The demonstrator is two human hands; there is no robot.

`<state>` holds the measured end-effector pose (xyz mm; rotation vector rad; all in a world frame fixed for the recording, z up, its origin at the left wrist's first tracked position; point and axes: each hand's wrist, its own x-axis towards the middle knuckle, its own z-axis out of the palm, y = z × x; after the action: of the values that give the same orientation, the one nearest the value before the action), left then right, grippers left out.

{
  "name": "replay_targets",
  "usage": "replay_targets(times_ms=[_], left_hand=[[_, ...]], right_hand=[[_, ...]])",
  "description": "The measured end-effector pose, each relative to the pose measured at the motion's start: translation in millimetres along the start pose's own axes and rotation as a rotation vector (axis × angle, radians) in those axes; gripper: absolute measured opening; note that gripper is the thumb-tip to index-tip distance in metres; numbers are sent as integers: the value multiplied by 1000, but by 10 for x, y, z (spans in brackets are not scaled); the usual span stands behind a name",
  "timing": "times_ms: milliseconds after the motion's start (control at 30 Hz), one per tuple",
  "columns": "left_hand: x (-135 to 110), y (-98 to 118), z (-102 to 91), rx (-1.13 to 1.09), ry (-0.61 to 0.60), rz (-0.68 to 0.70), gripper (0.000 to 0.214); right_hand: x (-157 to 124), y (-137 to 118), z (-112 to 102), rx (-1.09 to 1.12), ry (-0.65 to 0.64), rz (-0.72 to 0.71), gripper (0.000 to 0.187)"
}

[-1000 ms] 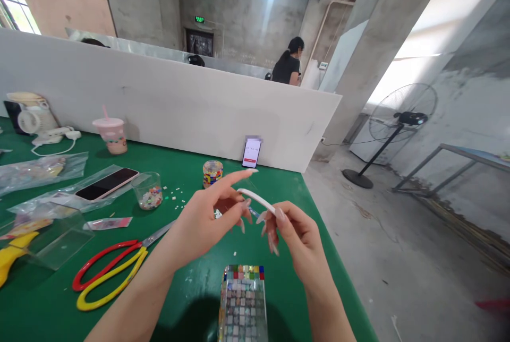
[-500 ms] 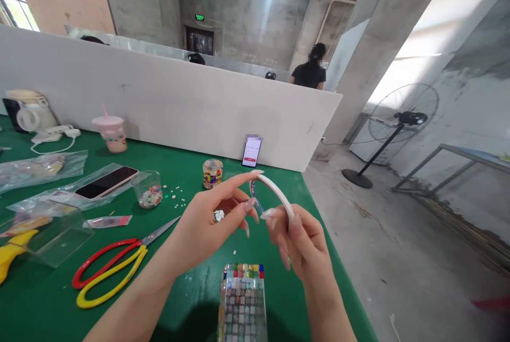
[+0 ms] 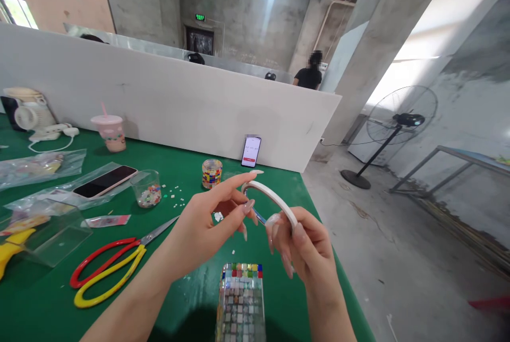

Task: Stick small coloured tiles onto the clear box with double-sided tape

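In the middle of the head view, my right hand (image 3: 308, 244) pinches a thin white tape roll (image 3: 274, 197) by its near right side. The roll is a narrow ring with blue on its inner face. My left hand (image 3: 217, 214) is at the roll's far left end, thumb and index finger apart on either side of it; whether they touch it I cannot tell. Below the hands stands a clear box covered with small mosaic tiles (image 3: 241, 299), brightly coloured along its top rows. Small white pieces (image 3: 218, 216) show beneath my left fingers.
Red-and-yellow-handled scissors (image 3: 109, 273) lie left of my left arm. Beyond are a plastic cup of tiles (image 3: 147, 193), a phone (image 3: 105, 181), a mosaic-covered round jar (image 3: 211, 173) and a pink drink cup (image 3: 110, 132). Another phone (image 3: 251, 152) leans on the white partition (image 3: 167, 103).
The tape roll has tilted and shifted slightly left, its far end now between my left thumb and index finger. My right fingers have shifted a little right.
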<state>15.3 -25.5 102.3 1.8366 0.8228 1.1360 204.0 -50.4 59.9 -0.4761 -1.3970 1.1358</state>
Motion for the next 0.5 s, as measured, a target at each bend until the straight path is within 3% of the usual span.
replay_targets(times_ms=[167, 300, 500], left_hand=[[-117, 104, -19, 109, -154, 20, 51], [-133, 162, -15, 163, -331, -86, 61], [-70, 85, -20, 54, -347, -99, 60]], right_hand=[[-24, -72, 36, -261, 94, 1, 20], [-11, -126, 59, -389, 123, 19, 21], [-5, -132, 59, -475, 174, -48, 22]])
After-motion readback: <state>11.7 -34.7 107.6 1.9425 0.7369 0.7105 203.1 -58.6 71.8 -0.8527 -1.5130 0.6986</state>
